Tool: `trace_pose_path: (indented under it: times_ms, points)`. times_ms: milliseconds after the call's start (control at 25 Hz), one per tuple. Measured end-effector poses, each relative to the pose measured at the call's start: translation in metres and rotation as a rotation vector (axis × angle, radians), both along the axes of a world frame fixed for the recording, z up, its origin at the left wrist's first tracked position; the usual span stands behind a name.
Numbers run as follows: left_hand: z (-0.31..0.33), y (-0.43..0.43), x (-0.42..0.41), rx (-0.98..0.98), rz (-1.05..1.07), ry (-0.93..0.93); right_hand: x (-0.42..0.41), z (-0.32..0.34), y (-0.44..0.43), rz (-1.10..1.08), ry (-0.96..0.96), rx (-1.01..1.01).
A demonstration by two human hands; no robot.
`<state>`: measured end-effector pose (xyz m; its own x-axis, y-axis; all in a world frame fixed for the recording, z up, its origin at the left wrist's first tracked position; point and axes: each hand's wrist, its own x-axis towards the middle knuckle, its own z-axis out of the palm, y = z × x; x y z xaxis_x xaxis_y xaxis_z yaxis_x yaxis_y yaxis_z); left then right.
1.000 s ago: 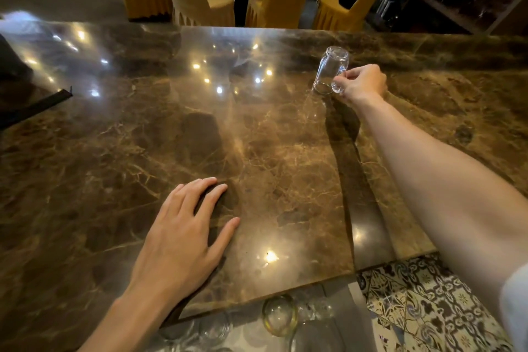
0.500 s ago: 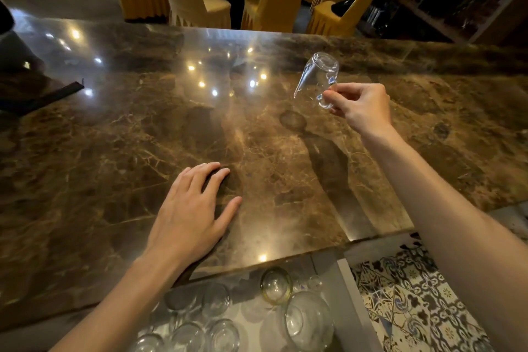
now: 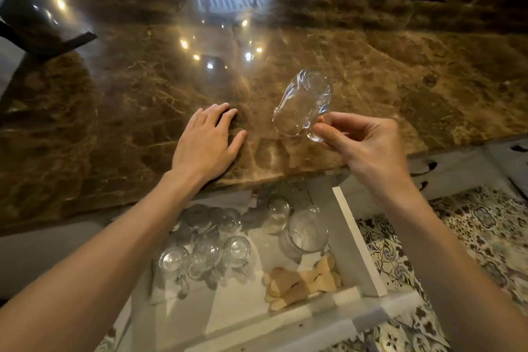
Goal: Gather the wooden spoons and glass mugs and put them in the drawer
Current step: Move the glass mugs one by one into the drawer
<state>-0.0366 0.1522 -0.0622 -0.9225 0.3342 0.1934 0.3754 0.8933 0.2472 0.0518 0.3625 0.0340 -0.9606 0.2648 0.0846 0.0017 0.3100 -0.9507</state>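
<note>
The right hand (image 3: 368, 148) pinches a glass mug (image 3: 303, 103) by its handle between thumb and curled fingers. The mug hangs in the air, tilted, its body up and to the left of the fingertips and above the counter (image 3: 400, 80). The left hand (image 3: 205, 140) lies palm down on the counter to the left of the mug, fingers straight and slightly spread, holding nothing, its wrist at the counter's near edge. Below both hands the drawer (image 3: 357, 243) stands open. A cluster of mugs (image 3: 205, 257) sits in it beside the left forearm, and wooden spoons (image 3: 303, 280) lie heaped well below the right hand, in the drawer's near right corner, with a larger glass jar (image 3: 307, 233) just beyond them.
</note>
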Motion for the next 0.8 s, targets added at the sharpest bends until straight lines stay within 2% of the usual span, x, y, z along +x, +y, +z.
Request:
trace_pose_path:
  times_ms: [280, 440, 800]
  points:
    - [-0.007, 0.000, -0.002, -0.032, 0.000, 0.012, 0.096, -0.054, -0.043, -0.026, -0.188, -0.041]
    - [-0.008, 0.000, -0.002, -0.040, 0.003, 0.002, 0.119, -0.075, -0.055, -0.044, -0.193, -0.056]
    - [-0.004, -0.001, 0.001, -0.025, -0.008, -0.012, 0.129, -0.120, -0.060, -0.075, -0.387, 0.173]
